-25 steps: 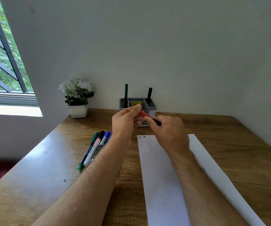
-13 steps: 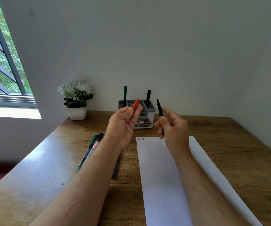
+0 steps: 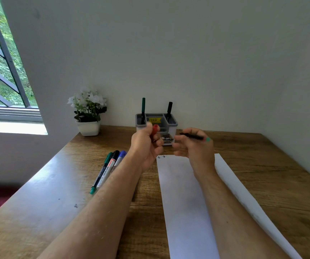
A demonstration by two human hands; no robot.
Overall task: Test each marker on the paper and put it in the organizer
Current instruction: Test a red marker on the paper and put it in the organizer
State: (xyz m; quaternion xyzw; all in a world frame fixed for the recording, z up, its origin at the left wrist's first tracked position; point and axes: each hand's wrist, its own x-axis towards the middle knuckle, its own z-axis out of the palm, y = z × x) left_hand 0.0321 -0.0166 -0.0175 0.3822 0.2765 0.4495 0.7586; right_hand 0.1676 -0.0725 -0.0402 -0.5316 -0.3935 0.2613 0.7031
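My left hand (image 3: pixel 146 146) holds a red marker cap (image 3: pixel 155 130) upright in front of the organizer (image 3: pixel 171 126). A thin black uncapped marker (image 3: pixel 192 136) lies nearly level in my right hand (image 3: pixel 195 146), above the top of the white paper (image 3: pixel 185 202). Small test marks (image 3: pixel 162 157) sit at the paper's top left corner. The grey and white organizer at the back holds a green marker (image 3: pixel 143 108) on its left and a black marker (image 3: pixel 169 109) on its right. Three markers, green (image 3: pixel 101 172), black-capped white (image 3: pixel 107 170) and blue (image 3: pixel 120 157), lie left of my left forearm.
A white pot of white flowers (image 3: pixel 88 113) stands at the back left of the wooden table (image 3: pixel 271 174). A window (image 3: pixel 3 71) is at far left. The wall runs close behind the organizer.
My hands pulled the red cap off the marker and moved apart. The marker in my right hand then tipped from upright to nearly level, and the left hand closed around the cap.
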